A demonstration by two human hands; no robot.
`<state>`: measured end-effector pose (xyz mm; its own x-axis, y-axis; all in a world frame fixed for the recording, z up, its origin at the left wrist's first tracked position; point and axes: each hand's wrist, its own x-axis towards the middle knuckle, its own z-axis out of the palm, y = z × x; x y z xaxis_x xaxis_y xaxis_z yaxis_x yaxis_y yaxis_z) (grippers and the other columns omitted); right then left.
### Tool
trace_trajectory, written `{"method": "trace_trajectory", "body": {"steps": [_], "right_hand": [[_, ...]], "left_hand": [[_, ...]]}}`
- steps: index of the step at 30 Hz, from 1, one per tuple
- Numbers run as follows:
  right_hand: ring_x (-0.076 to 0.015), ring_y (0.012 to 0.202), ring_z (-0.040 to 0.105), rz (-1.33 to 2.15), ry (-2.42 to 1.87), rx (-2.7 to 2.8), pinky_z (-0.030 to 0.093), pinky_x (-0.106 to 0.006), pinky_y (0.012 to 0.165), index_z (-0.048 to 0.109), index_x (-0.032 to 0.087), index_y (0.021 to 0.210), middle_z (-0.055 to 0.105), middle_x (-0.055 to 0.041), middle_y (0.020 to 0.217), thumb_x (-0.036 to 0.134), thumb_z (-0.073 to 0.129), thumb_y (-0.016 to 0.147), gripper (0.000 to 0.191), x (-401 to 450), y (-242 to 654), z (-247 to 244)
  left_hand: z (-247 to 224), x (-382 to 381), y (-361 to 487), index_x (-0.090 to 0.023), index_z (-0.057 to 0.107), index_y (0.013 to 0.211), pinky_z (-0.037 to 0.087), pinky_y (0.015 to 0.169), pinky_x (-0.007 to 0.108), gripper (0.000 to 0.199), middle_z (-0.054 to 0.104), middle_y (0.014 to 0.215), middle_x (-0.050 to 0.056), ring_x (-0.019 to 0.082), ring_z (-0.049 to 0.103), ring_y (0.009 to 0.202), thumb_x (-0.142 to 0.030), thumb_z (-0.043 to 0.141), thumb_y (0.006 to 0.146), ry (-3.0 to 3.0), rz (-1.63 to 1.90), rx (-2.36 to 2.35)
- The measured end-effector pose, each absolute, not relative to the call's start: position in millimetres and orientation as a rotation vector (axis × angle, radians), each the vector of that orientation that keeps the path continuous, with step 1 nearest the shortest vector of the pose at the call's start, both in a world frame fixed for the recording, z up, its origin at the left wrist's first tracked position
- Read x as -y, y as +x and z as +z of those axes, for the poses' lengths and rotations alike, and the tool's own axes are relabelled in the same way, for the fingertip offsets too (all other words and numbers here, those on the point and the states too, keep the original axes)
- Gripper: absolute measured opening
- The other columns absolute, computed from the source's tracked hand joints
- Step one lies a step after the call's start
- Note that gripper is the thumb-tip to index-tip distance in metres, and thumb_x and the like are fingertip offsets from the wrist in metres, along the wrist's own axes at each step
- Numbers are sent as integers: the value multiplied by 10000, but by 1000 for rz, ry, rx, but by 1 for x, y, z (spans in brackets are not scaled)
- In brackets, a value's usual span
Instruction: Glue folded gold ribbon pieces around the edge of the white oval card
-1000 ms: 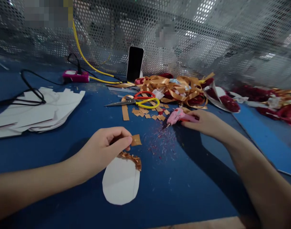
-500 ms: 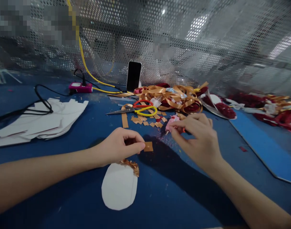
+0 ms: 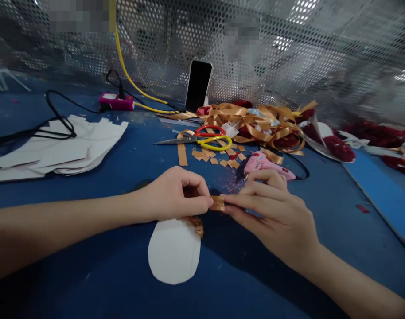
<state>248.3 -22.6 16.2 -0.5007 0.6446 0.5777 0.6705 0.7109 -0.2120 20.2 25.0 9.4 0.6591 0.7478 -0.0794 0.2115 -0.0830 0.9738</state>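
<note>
Ribbon square (image 3: 217,203), pinched by left hand (image 3: 176,195) and right hand (image 3: 277,210) near frame centre, might skew if tugged unevenly.

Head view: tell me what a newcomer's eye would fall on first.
At centre, the left grip and right grip meet at a small gold ribbon square. Just below, a white oval card stands out against the blue table. Beyond the hands, red-and-yellow-handled scissors lie in front of a tangled gold ribbon heap.
</note>
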Motion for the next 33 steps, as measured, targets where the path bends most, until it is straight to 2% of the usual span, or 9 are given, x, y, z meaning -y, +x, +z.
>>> {"method": "trace_trajectory", "body": {"steps": [10,14,17,19,24,33], "right_hand": [[-211,881,604,-23,-1000,2253,482,-395,783,773,280,924,697,8,687,216,741,873,87,23,246,15],[-195,828,607,-58,-969,2236,480,-408,795,755,293,899,705,27,676,194,746,866,105,24,245,19],[-174,750,599,-62,-924,2196,489,-399,779,748,305,901,703,40,663,171,739,866,139,26,245,22],[-166,715,593,-41,-880,2187,493,-395,771,744,302,901,694,45,651,151,737,861,156,26,245,23],[-178,785,597,-63,-866,2193,488,-387,776,733,287,892,679,42,635,115,751,830,184,28,243,21],[-175,779,603,-84,-892,2169,479,-388,744,700,279,843,660,45,615,109,755,820,179,30,242,20]], "left_hand": [[9,-24,20,-141,713,696,378,468,136,107,608,561,-47,53,501,517,-192,703,790,1642,523,-826],[7,-25,19,-148,793,823,418,475,166,150,720,658,3,82,568,529,-247,680,832,1637,539,-771],[3,-25,18,-167,821,969,469,516,178,219,789,795,25,104,641,599,-172,655,825,1668,625,-698],[1,-24,18,-177,828,1001,504,565,177,235,801,832,26,106,668,642,-148,701,806,1715,714,-663],[-2,-20,17,-194,846,924,551,648,190,129,804,822,30,127,705,725,-195,785,810,1747,827,-621],[-3,-21,17,-189,844,874,551,632,202,96,809,817,34,132,707,701,-209,837,780,1748,917,-586]]}}
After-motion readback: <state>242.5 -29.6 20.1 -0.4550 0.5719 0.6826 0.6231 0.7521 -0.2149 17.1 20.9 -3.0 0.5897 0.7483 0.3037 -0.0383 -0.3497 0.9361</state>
